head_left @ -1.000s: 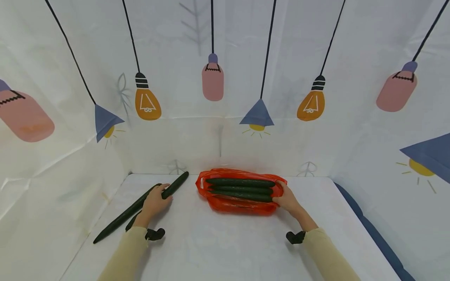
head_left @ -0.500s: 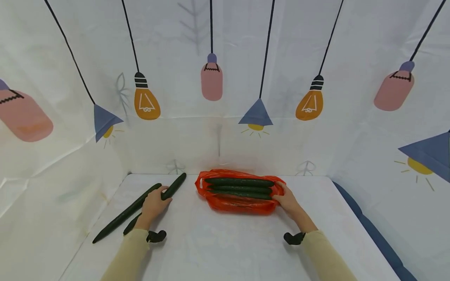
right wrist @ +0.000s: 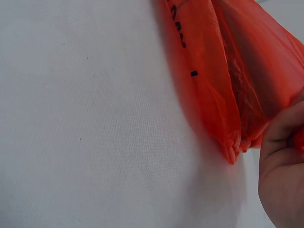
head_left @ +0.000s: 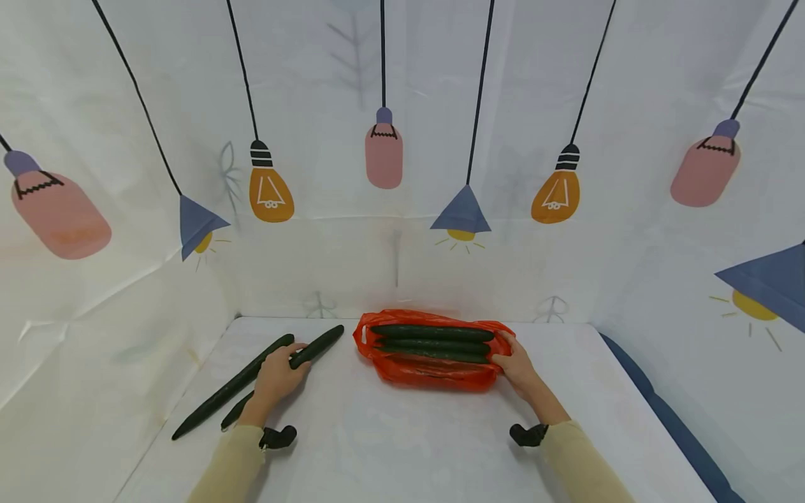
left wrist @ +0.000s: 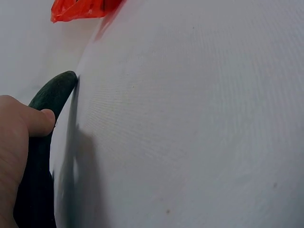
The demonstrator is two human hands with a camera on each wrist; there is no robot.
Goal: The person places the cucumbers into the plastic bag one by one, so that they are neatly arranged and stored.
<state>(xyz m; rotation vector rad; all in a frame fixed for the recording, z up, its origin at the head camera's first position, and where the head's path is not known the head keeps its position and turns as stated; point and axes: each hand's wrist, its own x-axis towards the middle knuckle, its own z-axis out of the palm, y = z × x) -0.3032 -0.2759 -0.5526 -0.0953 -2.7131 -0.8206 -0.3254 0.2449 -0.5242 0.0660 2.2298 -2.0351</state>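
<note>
While left hand (head_left: 277,376) grips diagonal cucumber (head_left: 317,344), right hand (head_left: 517,363) pinches bag (head_left: 428,370).

Dark cucumber (head_left: 316,346) beside red bag (head_left: 428,370)

I see dark green cucumbers (head_left: 317,346) on my white tabletop (head_left: 402,440), three more dark green ones inside the translucent orange-red bag (head_left: 434,370), which carries small black print. My sleeves (head_left: 229,464) are pale beige. The white backdrop (head_left: 402,105) behind shows hanging lamps on black cords: pink bulbs, orange bulbs, and blue shades with yellow light.
</note>
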